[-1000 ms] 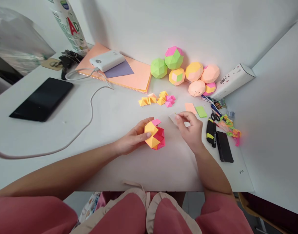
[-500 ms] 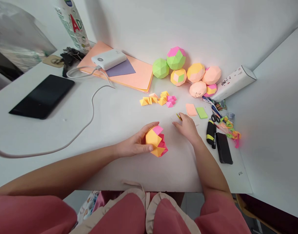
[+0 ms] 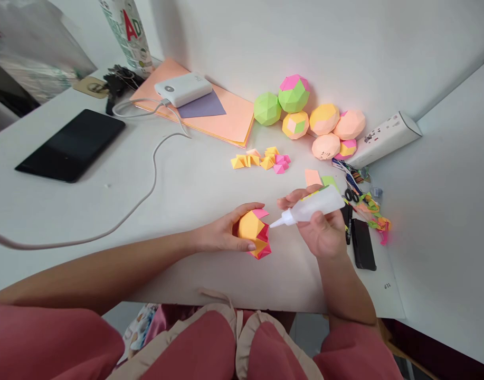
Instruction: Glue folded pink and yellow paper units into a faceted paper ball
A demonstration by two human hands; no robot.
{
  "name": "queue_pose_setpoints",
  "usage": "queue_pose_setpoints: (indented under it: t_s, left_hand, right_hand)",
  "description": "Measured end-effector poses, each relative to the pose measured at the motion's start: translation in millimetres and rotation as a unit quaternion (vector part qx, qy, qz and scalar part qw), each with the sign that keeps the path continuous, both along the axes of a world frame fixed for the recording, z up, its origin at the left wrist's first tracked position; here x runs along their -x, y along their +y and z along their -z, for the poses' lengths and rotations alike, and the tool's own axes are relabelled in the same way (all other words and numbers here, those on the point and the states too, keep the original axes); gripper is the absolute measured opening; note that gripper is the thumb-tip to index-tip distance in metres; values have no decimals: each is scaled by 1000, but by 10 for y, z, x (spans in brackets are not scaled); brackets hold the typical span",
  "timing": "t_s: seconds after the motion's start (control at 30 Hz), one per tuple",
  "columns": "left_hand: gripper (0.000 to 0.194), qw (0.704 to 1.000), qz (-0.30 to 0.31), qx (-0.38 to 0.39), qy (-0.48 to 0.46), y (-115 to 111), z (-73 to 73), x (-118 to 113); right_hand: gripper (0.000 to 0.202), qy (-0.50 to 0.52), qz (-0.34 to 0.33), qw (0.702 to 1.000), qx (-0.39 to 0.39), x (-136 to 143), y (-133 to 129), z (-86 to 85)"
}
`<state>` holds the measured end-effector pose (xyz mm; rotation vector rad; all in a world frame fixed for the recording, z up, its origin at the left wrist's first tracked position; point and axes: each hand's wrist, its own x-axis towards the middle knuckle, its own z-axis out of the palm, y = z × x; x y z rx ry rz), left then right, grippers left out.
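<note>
A half-open paper ball (image 3: 251, 227), orange outside with pink pieces, rests in my left hand (image 3: 225, 232), its jagged open side facing right. My left fingers and thumb wrap round its left side. In my right hand (image 3: 324, 232) is a translucent white glue bottle (image 3: 316, 205), tilted so its pointed nozzle is at the ball's open edge; whether it touches I cannot tell. Beyond the hands lie small folded orange paper pieces (image 3: 266, 160) and pink pieces (image 3: 281, 163).
Finished paper balls (image 3: 293, 97) sit against the wall. A white box (image 3: 386, 138), scissors (image 3: 350, 195) and a black case (image 3: 363, 244) lie at right. To the left are a tablet (image 3: 71, 145), a power bank (image 3: 184, 88) on paper sheets (image 3: 234, 119), and a white cable (image 3: 151, 174).
My right hand has picked up the glue bottle from the table, turned palm up and brought the nozzle to the paper ball. My left hand keeps its hold, almost still.
</note>
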<state>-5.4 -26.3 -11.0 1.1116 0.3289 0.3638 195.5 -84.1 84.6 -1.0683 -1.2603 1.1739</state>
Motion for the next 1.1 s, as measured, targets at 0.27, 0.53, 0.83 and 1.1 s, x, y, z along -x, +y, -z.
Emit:
queue_pose_setpoints:
  t_s: [0.27,0.53,0.83,1.1]
  left_hand:
    - [78,1000,10,-22,5,-1,-15,-3]
    - [75,1000,9,-16,-12,-5,-9,-11]
    - [77,1000,16,-5,11,-12,-47,-5]
    - [74,999,28,-12,-10,-6,-45,-8]
  right_hand:
    - [32,-26,-7,1000,-10,107,-26,69]
    - [29,-38,-10,998,-42,163,-57,53]
    - [30,-46,-29,998,-44,159,-106,33]
    - [30,-38,-14,996,-81,168,-84,37]
